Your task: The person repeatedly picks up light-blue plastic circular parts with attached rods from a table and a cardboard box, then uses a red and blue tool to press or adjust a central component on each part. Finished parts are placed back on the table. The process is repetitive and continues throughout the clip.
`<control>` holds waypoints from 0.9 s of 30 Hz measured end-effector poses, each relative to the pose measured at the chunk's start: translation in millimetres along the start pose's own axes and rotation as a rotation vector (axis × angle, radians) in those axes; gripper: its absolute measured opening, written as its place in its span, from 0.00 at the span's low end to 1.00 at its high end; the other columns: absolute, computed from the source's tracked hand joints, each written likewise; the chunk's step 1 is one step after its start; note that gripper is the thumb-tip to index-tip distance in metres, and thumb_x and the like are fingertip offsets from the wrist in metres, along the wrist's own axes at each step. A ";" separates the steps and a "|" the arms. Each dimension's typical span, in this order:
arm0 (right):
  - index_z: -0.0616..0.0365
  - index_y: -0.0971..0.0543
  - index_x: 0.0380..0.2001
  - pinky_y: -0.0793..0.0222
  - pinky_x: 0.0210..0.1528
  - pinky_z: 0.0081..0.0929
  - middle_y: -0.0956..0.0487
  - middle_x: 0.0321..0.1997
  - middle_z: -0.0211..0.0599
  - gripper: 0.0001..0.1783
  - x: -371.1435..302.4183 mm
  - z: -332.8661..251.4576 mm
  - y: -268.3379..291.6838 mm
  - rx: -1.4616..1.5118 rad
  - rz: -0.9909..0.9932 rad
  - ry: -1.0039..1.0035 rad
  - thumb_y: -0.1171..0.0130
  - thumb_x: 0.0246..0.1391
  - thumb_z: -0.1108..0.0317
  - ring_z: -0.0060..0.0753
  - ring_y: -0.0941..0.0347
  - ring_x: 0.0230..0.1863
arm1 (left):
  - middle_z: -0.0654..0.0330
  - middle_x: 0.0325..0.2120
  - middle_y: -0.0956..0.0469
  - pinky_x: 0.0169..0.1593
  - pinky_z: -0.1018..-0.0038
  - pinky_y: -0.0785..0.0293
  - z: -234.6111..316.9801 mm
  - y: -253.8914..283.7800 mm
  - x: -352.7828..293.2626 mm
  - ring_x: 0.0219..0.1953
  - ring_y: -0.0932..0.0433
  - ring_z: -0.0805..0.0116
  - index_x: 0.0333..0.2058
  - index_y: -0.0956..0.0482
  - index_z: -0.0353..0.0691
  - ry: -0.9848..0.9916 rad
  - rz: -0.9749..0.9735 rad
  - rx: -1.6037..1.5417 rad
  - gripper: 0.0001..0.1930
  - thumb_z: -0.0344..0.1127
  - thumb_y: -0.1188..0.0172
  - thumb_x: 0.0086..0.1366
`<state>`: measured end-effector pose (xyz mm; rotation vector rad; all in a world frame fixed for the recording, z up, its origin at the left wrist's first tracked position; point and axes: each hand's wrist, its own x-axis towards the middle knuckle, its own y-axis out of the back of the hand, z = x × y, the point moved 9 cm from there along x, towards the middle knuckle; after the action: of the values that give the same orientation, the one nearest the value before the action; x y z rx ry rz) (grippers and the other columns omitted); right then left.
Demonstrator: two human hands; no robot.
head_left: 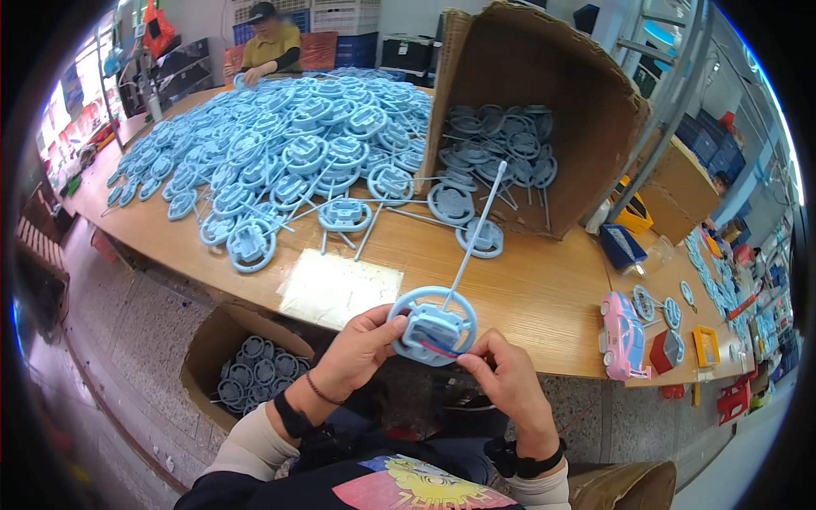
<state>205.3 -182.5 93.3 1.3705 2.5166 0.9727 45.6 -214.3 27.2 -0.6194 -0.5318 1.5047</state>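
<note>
A light blue toy steering wheel point(461, 306) with a long thin rod point(476, 234) is held up over the table's front edge. My left hand point(355, 357) is closed on its left side, thumb on the hub. Thin red and blue wires point(438, 348) cross the lower part of the hub. At the lower right rim, the fingertips of my right hand point(508, 378) pinch the end of these wires. Just beyond the wheel, a paper sheet point(336, 286) under clear plastic lies on the wooden table point(527, 293).
A large heap of similar wheels point(297, 153) covers the far left tabletop. More lie in a tipped cardboard box point(586, 161). A floor carton point(200, 361) holds grey wheels. A pink toy car point(625, 336) stands at the right. Another person point(270, 49) sits behind the heap.
</note>
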 end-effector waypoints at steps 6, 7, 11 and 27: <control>0.60 0.29 0.28 0.36 0.26 0.27 0.27 0.22 0.39 0.10 -1.5 -15.9 -3.6 0.115 -0.059 0.028 0.41 0.50 0.65 0.35 0.31 0.22 | 0.59 0.42 0.26 0.50 0.71 0.31 28.8 -18.1 -15.1 0.45 0.27 0.71 0.49 0.32 0.34 -0.061 -0.092 0.066 0.16 0.37 0.52 0.66; 0.60 0.30 0.28 0.35 0.27 0.27 0.26 0.23 0.40 0.11 -2.1 -15.9 -4.8 0.159 -0.081 0.032 0.41 0.50 0.65 0.36 0.30 0.23 | 0.59 0.43 0.26 0.51 0.71 0.32 23.3 -24.7 -15.6 0.46 0.27 0.70 0.49 0.33 0.34 -0.006 -0.105 0.036 0.17 0.38 0.53 0.67; 0.62 0.29 0.27 0.37 0.24 0.20 0.26 0.21 0.33 0.10 -4.4 -13.5 -5.8 0.179 -0.059 0.078 0.39 0.50 0.68 0.21 0.32 0.21 | 0.57 0.45 0.27 0.52 0.70 0.33 5.5 -21.8 -14.7 0.48 0.28 0.68 0.51 0.35 0.33 0.070 -0.107 -0.011 0.20 0.43 0.57 0.68; 0.59 0.28 0.27 0.38 0.28 0.17 0.29 0.22 0.26 0.09 -12.5 77.0 -6.8 0.380 -0.050 -0.189 0.40 0.49 0.67 0.15 0.35 0.25 | 0.57 0.36 0.23 0.45 0.77 0.30 120.1 159.8 -142.6 0.38 0.26 0.72 0.46 0.29 0.30 0.060 0.415 0.933 0.20 0.30 0.39 0.54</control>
<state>237.5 -158.0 26.3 1.4018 2.6620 0.3429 -154.7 -356.0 17.0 -0.0267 0.3877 1.8930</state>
